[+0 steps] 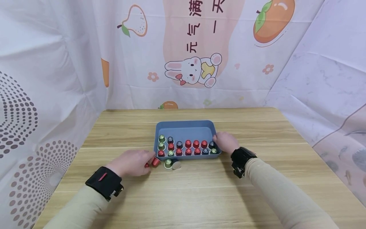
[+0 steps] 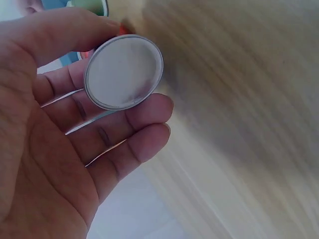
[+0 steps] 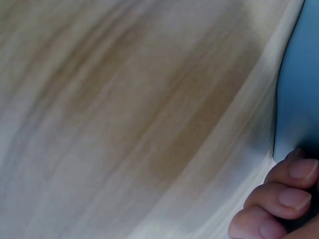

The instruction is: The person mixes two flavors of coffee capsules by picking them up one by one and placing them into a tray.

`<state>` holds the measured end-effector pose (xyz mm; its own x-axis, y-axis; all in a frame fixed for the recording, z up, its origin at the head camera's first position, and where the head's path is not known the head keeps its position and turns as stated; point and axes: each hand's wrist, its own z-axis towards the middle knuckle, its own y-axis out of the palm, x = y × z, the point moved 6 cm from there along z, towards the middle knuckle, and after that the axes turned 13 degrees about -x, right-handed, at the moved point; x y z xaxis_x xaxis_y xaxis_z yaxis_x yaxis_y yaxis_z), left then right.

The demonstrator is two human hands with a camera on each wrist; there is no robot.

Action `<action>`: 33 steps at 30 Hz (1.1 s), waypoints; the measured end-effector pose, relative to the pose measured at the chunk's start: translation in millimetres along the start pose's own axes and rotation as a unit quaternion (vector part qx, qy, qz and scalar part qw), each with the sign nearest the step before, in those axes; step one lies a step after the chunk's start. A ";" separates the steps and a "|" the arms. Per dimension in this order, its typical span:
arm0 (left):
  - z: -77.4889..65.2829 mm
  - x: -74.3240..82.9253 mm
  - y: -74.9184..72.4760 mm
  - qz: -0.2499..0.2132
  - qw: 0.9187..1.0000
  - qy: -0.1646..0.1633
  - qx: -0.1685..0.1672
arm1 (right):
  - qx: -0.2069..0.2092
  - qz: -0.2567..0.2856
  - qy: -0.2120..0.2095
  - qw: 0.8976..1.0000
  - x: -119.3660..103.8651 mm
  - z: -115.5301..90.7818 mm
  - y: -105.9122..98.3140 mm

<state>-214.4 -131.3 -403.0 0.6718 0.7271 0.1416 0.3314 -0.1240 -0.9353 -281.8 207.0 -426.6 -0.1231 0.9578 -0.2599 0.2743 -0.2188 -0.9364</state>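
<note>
My left hand (image 1: 133,162) pinches a coffee capsule between thumb and fingers; in the left wrist view the capsule's pale foil lid (image 2: 123,72) faces the camera, hiding most of its body. Just beyond these fingers, a red capsule (image 1: 156,161) lies tipped at the front left corner of a blue tray (image 1: 186,131). Red, green and dark capsules stand in rows along the tray's front half, rims down. My right hand (image 1: 227,142) holds the tray's right side, and its curled fingers (image 3: 293,198) show beside the blue wall in the right wrist view.
In front of the tray, a green capsule (image 1: 168,163) stands on the wooden table (image 1: 194,194). Next to it a dark capsule lies on its side, its pale lid (image 1: 176,165) showing. A printed curtain (image 1: 137,70) hangs behind the table.
</note>
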 end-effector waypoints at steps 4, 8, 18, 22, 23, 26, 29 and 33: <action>-4.6 1.0 -9.9 0.002 0.999 0.012 0.030 | -0.002 0.001 0.003 1.000 1.0 0.3 0.2; -5.7 3.0 -19.7 0.011 0.997 0.028 0.070 | -0.002 0.001 0.000 1.000 1.1 0.3 0.5; 3.2 3.3 -35.3 -0.028 0.994 0.025 0.098 | 0.000 0.000 -0.002 1.000 0.1 -1.4 0.3; 8.2 5.3 -39.9 -0.056 0.993 0.029 0.098 | -0.008 0.003 0.001 1.000 0.6 -1.3 1.4; 9.6 5.8 -40.8 -0.061 0.993 0.029 0.096 | -0.009 0.003 0.001 1.000 0.7 -1.2 1.3; 14.9 6.5 -43.1 -0.082 0.993 0.016 0.083 | -0.012 0.004 0.003 1.000 1.1 -0.4 1.1; 21.3 6.4 -45.5 -0.100 0.992 0.007 0.073 | -0.010 0.003 -0.001 1.000 0.8 0.0 0.9; 30.2 7.2 -49.9 -0.111 0.991 0.019 0.077 | -0.010 0.002 -0.002 1.000 0.9 0.6 0.9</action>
<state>-246.2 -99.5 -365.1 0.6190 0.6987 0.3586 0.3703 0.1430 -0.9178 -282.2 207.5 -427.9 -0.1266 0.9560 -0.2647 0.2935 -0.2188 -0.9306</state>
